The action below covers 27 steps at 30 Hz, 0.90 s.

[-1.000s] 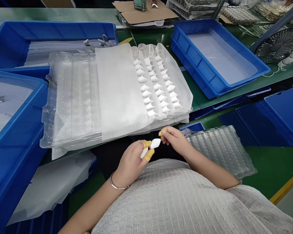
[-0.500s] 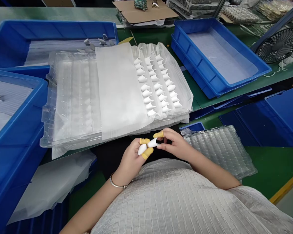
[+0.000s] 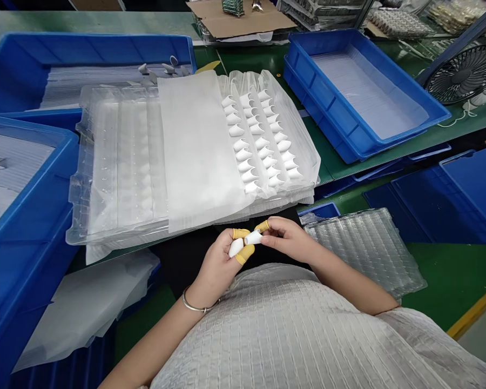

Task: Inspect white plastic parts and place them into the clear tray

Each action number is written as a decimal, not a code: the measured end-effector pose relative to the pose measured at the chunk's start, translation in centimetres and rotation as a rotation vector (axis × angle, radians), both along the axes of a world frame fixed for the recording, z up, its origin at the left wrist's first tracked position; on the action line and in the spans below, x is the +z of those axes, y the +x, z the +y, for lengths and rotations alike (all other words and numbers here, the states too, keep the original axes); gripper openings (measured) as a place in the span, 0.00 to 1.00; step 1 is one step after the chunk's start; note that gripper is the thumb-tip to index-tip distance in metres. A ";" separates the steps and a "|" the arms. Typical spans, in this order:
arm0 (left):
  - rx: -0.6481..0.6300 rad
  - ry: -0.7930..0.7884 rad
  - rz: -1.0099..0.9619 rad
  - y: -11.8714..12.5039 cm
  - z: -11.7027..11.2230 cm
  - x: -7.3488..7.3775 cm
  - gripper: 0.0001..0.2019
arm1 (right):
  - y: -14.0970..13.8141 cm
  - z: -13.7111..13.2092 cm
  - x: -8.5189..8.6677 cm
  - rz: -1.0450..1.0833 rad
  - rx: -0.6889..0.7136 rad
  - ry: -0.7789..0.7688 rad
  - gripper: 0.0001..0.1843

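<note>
My left hand (image 3: pixel 223 258), with yellow finger cots on thumb and forefinger, is closed on a smooth white piece (image 3: pixel 235 248). Just beyond it, a second white piece, a short tube with a curved cut end (image 3: pixel 252 237), lies between both hands. My right hand (image 3: pixel 285 236), one finger in a yellow cot, pinches the outer end of this tube. Both hands are in front of the bench edge, close to the grey shirt. On the bench, a clear plastic tray (image 3: pixel 79 216) carries rows of similar white pieces (image 3: pixel 263 143), partly covered by a translucent sheet (image 3: pixel 202 156).
Blue bins (image 3: pixel 348 129) with white lining stand behind right, and others (image 3: pixel 28 189) at the left. A clear moulded tray (image 3: pixel 368 248) lies low at the right. A black fan (image 3: pixel 464 75) is at the far right. Translucent sheets (image 3: pixel 93 308) hang below the bench.
The tube piece has turned slightly, and my right fingers have closed in on its outer end. The left hand has barely moved.
</note>
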<state>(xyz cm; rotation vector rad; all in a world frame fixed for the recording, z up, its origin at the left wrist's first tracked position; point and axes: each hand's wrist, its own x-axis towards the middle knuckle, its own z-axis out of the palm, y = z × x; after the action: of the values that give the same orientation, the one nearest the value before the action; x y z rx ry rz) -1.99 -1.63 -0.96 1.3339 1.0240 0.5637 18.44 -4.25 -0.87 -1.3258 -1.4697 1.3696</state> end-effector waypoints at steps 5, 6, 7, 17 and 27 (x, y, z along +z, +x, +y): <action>-0.001 0.104 0.119 0.1 0.0 0.0 0.08 | -0.9 -0.3 0.0 -0.021 -0.057 -0.051 0.13; -0.017 0.116 0.150 0.2 0.0 0.0 0.08 | -1.2 -0.4 0.1 -0.060 -0.071 -0.047 0.13; -0.034 0.122 0.172 0.2 0.0 0.0 0.08 | -1.5 -0.5 0.1 -0.110 -0.080 -0.036 0.13; -0.034 -0.048 0.045 0.0 -0.3 -0.2 0.09 | -0.9 0.3 -1.0 0.179 -0.170 -0.233 0.25; 0.012 -0.044 0.039 0.3 0.0 0.6 0.08 | -0.5 -0.2 -1.2 0.198 -0.022 -0.224 0.23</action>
<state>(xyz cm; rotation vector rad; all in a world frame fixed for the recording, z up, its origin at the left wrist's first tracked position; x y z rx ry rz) -1.66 -1.67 -0.35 1.3051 1.0714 0.5231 17.98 -4.44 -2.03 -1.2944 -1.1945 1.6384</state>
